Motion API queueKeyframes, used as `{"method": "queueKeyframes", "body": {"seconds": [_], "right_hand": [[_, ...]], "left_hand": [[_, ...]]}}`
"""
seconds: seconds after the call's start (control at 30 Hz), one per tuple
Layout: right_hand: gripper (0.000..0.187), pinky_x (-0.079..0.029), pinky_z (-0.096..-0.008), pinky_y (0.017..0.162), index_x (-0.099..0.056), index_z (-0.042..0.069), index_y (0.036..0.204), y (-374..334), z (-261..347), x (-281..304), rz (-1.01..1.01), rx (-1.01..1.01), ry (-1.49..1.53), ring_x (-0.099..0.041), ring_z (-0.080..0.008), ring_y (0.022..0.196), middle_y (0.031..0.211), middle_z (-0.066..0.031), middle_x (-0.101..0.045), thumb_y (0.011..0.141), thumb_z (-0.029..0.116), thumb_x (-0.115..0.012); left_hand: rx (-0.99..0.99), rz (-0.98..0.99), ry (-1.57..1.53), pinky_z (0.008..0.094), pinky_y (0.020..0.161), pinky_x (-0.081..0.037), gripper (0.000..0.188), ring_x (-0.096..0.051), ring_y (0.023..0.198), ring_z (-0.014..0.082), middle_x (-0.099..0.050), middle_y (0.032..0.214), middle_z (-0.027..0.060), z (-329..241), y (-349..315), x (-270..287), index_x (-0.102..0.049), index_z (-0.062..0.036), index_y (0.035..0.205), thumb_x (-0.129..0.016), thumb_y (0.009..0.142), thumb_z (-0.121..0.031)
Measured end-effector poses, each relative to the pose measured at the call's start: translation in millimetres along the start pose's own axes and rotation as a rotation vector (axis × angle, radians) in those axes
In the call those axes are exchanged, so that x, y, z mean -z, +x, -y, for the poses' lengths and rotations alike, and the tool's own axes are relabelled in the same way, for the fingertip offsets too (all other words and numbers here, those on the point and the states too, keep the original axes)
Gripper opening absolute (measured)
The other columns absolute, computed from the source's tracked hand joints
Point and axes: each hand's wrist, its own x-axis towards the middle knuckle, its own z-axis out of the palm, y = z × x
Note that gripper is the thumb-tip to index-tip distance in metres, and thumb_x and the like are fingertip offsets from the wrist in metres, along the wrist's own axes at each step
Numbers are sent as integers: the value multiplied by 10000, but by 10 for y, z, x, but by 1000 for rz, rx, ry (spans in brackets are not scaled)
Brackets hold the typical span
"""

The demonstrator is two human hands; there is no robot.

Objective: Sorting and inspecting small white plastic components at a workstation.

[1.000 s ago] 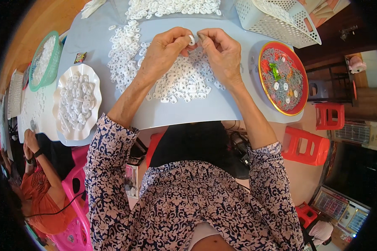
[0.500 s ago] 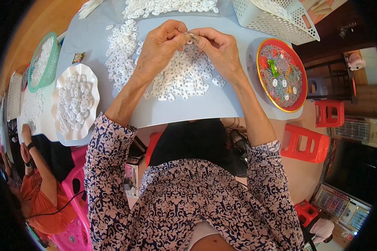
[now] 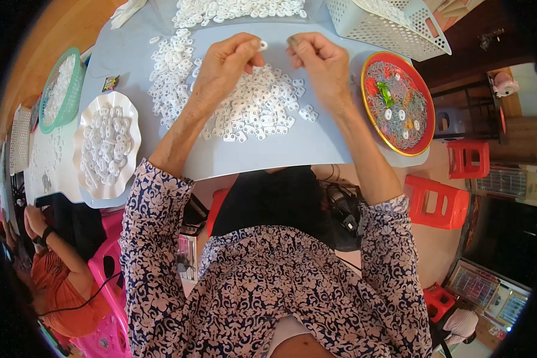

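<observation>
Above the table, my left hand pinches a small white plastic piece with a round hole between thumb and fingertips. My right hand is held a short way to its right, thumb pressed against the curled index finger; anything in that pinch is too small to make out. Beneath and nearer than both hands lies a loose pile of similar white pieces on the pale blue-grey table. A second heap spreads along the pile's left.
A white scalloped dish of white pieces stands left, near a green basket. At right is a red gold-rimmed tray with small grey pieces. A perforated white basket stands behind. Red stools and a seated person flank the table.
My hands, together at the fingertips before, have drawn apart. The left keeps a white piece; the right has shifted slightly right. The person at left has moved their hands.
</observation>
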Motion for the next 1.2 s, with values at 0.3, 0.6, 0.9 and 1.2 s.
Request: {"method": "queueKeyframes", "body": {"seconds": [0.3, 0.6, 0.9, 1.2], "right_hand": [[132, -413, -268, 515, -657, 17, 875, 62, 283, 436, 181, 192, -841, -493, -95, 527, 600, -42, -570, 827, 133, -617], [122, -484, -390, 627, -670, 20, 772, 76, 371, 724, 484, 167, -1096, -605, -335, 649, 677, -163, -626, 747, 108, -589], [91, -480, -354, 600, -654, 14, 816, -20, 233, 574, 448, 242, -1202, -608, -278, 640, 717, -129, -641, 776, 84, -612], [100, -474, -353, 604, -650, 13, 834, 0, 272, 552, 477, 208, -1043, -598, -275, 644, 750, -128, -634, 765, 86, -639]], "left_hand": [[118, -111, -169, 214, 625, -421, 238, -498, 660, 86, -600, 729, 13, 59, 5, 85, -642, -15, 869, -542, 899, -229], [-69, -19, 254, 218, 517, -355, 177, -417, 587, 57, -507, 652, -10, 103, -59, -3, -601, 15, 883, -518, 899, -140], [-251, -5, 502, 318, 568, -425, 83, -518, 596, 216, -546, 666, 112, 61, -76, -51, -558, 20, 818, -571, 834, -60], [-330, 57, 720, 342, 604, -435, 110, -544, 679, 259, -547, 748, 139, 30, -113, -60, -571, 31, 893, -605, 819, -43]]}}
